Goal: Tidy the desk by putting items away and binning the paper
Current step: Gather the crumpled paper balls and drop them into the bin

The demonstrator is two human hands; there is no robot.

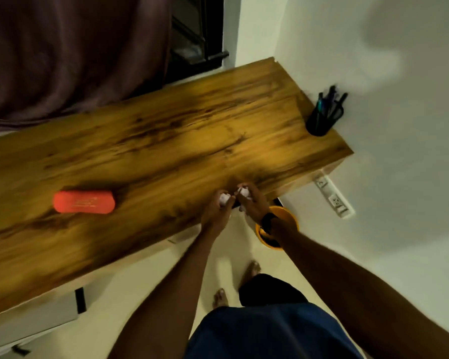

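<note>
At the desk's near edge, both hands clutch crumpled paper.

Side by side and nearly touching, the left hand (216,213) is closed around one white paper ball (224,198) and the right hand (253,203) around another paper wad (245,192), both mostly hidden by fingers and blurred. Just below the right wrist, an orange bin (288,216) shows partly behind the forearm. Far left of the hands lies an orange case (83,201); beyond the right hand, a black pen holder (322,120) stands on the wooden desk (166,141).

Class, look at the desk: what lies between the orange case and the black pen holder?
In the head view, only bare desk lies between the orange case and the pen holder.
</note>
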